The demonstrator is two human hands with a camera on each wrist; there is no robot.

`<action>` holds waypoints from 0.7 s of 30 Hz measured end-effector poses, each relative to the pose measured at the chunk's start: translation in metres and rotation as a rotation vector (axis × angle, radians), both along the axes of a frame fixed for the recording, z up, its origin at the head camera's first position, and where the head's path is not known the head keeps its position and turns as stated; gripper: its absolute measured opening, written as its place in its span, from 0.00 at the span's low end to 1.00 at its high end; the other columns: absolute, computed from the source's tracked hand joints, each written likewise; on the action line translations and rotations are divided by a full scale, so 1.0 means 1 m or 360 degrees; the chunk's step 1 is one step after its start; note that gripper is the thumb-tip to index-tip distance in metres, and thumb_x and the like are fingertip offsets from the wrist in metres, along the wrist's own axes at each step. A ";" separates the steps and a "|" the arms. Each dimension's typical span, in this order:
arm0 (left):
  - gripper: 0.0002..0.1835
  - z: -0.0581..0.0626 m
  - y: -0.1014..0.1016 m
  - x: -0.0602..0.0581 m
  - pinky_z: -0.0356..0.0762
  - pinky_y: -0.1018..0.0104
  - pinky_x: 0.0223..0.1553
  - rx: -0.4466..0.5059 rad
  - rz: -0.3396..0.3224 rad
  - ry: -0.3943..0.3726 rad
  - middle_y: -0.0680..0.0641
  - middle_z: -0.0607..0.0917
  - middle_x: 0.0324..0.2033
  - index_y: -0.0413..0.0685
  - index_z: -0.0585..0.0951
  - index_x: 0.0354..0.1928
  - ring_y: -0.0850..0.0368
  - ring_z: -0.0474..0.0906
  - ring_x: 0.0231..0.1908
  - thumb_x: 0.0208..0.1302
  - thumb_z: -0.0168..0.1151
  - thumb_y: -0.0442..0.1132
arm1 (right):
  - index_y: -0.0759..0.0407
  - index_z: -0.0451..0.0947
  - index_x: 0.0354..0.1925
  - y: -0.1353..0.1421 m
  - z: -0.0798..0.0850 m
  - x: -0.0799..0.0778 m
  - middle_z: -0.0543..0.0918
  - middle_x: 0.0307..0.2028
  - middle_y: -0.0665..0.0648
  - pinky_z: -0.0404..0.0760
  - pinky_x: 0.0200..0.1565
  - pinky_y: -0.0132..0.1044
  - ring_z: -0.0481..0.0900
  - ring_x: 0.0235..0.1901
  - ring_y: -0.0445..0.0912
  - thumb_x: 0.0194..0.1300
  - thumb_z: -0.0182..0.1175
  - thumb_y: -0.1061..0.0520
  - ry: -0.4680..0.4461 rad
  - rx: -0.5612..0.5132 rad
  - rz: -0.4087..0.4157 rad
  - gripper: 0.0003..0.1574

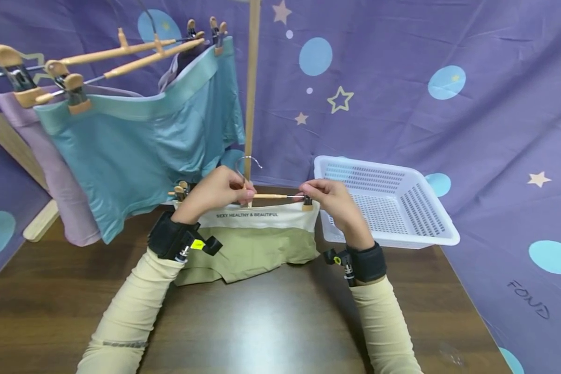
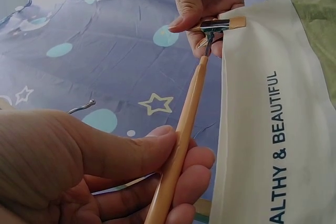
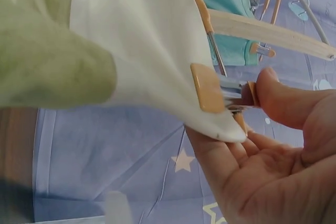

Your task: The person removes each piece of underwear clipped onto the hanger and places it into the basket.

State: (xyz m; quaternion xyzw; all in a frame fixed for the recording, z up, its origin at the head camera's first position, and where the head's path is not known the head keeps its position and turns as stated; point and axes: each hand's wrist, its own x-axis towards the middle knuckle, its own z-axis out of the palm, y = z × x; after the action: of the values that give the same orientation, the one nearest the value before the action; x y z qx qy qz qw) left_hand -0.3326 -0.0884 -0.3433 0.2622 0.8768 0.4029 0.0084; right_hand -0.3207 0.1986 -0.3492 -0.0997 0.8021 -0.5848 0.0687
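Green underpants with a white printed waistband hang from a clip hanger just above the table. My left hand grips the hanger's wooden bar near its middle, thumb on one side and fingers curled round the other. At the bar's right end, my right hand pinches the hanger clip, thumb on its lever and fingers behind the waistband. The waistband's corner lies between the clip's pads and sticks out a little past them. Another clip at the left end is partly hidden by my left hand.
At upper left, teal underpants and lilac underpants hang from clip hangers. A wooden post rises behind my hands. Right of my right hand stands a white plastic basket on the brown table. A patterned purple cloth surrounds the table.
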 end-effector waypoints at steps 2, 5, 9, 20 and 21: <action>0.11 0.000 -0.001 -0.001 0.72 0.73 0.28 0.0008 0.0001 -0.0012 0.38 0.90 0.34 0.35 0.87 0.27 0.58 0.82 0.30 0.68 0.66 0.32 | 0.70 0.81 0.54 -0.002 0.000 0.000 0.92 0.39 0.52 0.82 0.59 0.39 0.85 0.49 0.41 0.75 0.60 0.56 0.0008 -0.0032 -0.0015 0.19; 0.09 -0.001 -0.001 -0.003 0.74 0.73 0.28 0.0011 0.0004 -0.0021 0.39 0.90 0.32 0.35 0.88 0.29 0.60 0.80 0.28 0.67 0.67 0.32 | 0.70 0.82 0.52 -0.004 -0.001 0.000 0.92 0.36 0.52 0.83 0.55 0.34 0.86 0.44 0.39 0.75 0.60 0.57 0.0012 -0.0082 -0.0036 0.17; 0.09 -0.001 -0.002 -0.003 0.75 0.73 0.30 -0.0008 0.0007 -0.0001 0.39 0.90 0.31 0.35 0.89 0.30 0.59 0.82 0.27 0.67 0.67 0.32 | 0.70 0.83 0.50 -0.006 -0.001 0.000 0.92 0.34 0.52 0.83 0.51 0.33 0.87 0.42 0.41 0.74 0.61 0.57 0.0026 -0.0104 -0.0051 0.16; 0.11 -0.002 -0.002 -0.005 0.74 0.72 0.29 -0.0026 0.0014 -0.0002 0.39 0.90 0.30 0.34 0.88 0.27 0.56 0.81 0.27 0.68 0.67 0.32 | 0.73 0.82 0.50 -0.010 -0.003 -0.001 0.91 0.35 0.57 0.79 0.50 0.31 0.85 0.48 0.53 0.74 0.61 0.59 0.0042 -0.0054 -0.0120 0.16; 0.11 -0.001 -0.002 -0.005 0.73 0.71 0.29 -0.0026 0.0013 -0.0002 0.39 0.90 0.30 0.34 0.88 0.27 0.58 0.80 0.26 0.68 0.66 0.33 | 0.73 0.82 0.50 -0.010 -0.003 -0.001 0.91 0.34 0.57 0.78 0.51 0.32 0.83 0.51 0.56 0.74 0.60 0.59 0.0039 -0.0050 -0.0127 0.16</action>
State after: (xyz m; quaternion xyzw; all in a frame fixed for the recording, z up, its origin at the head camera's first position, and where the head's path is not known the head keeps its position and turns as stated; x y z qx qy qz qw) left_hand -0.3373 -0.0901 -0.3447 0.2585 0.8811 0.3959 0.0095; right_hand -0.3215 0.1888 -0.3518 -0.0758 0.7968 -0.5984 0.0340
